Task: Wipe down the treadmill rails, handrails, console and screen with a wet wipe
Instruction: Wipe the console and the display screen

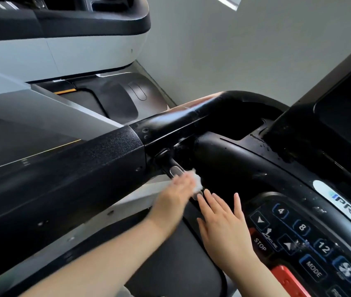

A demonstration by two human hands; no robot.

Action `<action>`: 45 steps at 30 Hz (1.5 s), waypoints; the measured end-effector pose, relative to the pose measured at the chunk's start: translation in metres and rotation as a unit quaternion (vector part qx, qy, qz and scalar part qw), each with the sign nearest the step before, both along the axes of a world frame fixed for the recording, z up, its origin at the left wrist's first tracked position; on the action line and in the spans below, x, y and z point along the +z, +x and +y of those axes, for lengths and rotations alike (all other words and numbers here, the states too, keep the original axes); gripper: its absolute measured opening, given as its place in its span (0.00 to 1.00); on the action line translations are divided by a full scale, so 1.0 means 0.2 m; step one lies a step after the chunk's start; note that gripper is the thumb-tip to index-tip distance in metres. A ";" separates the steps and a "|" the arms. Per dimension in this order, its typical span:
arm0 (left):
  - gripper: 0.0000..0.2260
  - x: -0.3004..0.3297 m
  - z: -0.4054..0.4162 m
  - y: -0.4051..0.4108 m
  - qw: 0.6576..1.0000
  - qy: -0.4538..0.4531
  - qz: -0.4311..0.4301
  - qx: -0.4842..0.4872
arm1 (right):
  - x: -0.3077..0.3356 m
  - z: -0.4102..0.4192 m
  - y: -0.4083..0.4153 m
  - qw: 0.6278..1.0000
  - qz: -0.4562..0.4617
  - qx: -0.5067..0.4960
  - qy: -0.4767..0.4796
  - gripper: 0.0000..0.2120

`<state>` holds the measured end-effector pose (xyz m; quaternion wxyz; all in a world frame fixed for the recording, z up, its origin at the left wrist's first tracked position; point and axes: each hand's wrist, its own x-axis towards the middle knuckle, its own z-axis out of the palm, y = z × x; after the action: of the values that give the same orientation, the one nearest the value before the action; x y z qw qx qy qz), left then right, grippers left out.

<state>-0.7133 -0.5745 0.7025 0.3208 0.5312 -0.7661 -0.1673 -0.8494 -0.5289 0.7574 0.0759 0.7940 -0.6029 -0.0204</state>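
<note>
The white wet wipe (197, 182) is bunched against a short black grip bar with a metal sensor plate (175, 170), under the big black handrail (63, 179). My left hand (175, 197), blurred, holds the wipe on that bar. Just right of it, my right hand (224, 224) is flat with straight, spread fingers over the console's dark edge and holds nothing. The console keypad (299, 234) with numbered buttons lies to the right, and the dark screen (346, 116) rises at the far right. Water drops shine on the glossy front rail (181, 118).
A neighbouring treadmill's grey and black console (63, 46) fills the upper left, with its black motor cover (114, 97) below. A pale wall (234, 50) stands behind. A red stop part (286, 279) sits at the keypad's lower edge.
</note>
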 end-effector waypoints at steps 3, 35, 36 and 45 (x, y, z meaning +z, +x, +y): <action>0.20 -0.05 0.06 -0.01 0.995 -0.047 -0.010 -0.082 | 0.01 0.00 -0.02 1.000 0.006 0.012 -0.012 0.25; 0.19 0.10 -0.09 -0.15 0.761 0.311 0.489 0.291 | 0.05 0.14 -0.22 0.998 0.045 0.022 -0.043 0.24; 0.15 0.10 -0.05 -0.18 0.765 0.312 0.484 0.287 | 0.04 0.14 -0.22 0.998 0.043 0.024 -0.047 0.25; 0.14 0.13 0.20 -0.31 0.804 0.307 0.444 0.249 | 0.02 0.15 -0.20 0.998 0.018 0.021 -0.058 0.24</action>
<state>-0.7758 -0.5342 0.7277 0.4770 0.6423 -0.2900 -0.5252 -0.8886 -0.4998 0.7613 0.1331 0.8004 -0.5845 0.0014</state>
